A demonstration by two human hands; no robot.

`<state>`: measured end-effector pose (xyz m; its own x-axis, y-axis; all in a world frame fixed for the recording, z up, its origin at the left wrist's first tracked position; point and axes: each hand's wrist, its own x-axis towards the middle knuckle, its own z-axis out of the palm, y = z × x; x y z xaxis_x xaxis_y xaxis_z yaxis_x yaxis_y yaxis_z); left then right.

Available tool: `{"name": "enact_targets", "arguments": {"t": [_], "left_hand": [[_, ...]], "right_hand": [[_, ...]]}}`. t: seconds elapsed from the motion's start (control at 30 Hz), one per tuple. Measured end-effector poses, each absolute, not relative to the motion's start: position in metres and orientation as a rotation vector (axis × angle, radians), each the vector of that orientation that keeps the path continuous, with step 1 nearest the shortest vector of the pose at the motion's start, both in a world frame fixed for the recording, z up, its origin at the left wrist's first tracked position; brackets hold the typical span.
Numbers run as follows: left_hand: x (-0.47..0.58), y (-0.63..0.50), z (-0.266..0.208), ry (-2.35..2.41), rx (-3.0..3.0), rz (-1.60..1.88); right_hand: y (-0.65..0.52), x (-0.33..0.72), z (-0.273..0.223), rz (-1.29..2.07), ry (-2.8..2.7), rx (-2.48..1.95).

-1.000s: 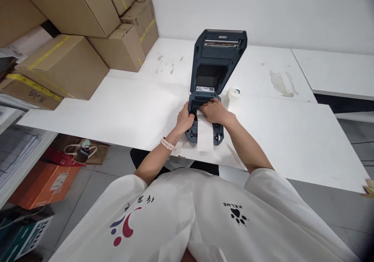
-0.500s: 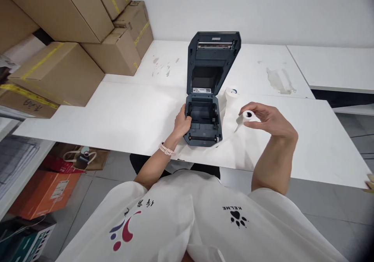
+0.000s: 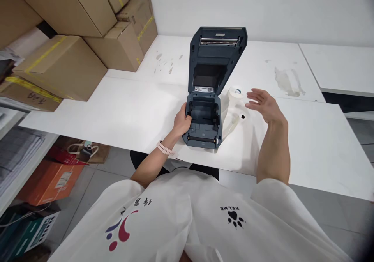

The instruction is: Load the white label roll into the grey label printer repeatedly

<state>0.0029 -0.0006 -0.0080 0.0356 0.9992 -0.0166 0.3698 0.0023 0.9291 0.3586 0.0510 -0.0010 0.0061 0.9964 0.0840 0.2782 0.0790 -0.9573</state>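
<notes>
A dark blue-grey label printer [image 3: 203, 129] stands on the white table with its lid [image 3: 217, 55] raised and its inner bay in view. My left hand [image 3: 182, 122] grips the printer's left wall, thumb over the inner edge. To the right of the printer, a small white paper roll [image 3: 239, 117] with a dark core rests on the table, a loose strip trailing from it. Behind that lies another white roll [image 3: 234, 93] with a blue core. My right hand [image 3: 263, 104] hovers just right of both rolls, fingers apart and holding nothing.
Cardboard boxes [image 3: 64, 67] with yellow tape are stacked at the left end of the white table [image 3: 140, 110]. A white wall [image 3: 263, 8] rises behind it. On the floor at left are an orange box [image 3: 51, 182] and a bag [image 3: 97, 154].
My right hand has let go of the small paper roll, which now lies on the table, and has moved up and away. My left hand keeps its grip on the printer.
</notes>
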Motion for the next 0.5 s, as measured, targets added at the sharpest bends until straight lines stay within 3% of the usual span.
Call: {"name": "enact_targets", "arguments": {"t": [0.2,0.33,0.5], "left_hand": [[0.003,0.0,-0.01,1.429,1.489,0.992],[0.003,-0.001,-0.009,1.438,1.48,0.992],[0.004,-0.005,-0.003,1.438,1.462,0.973]], "right_hand": [[0.115,0.336,-0.007,1.161,-1.577,-1.445],[0.117,0.326,-0.006,1.038,-1.433,-1.421],[0.085,0.309,0.039,0.934,-1.408,-1.209]]}}
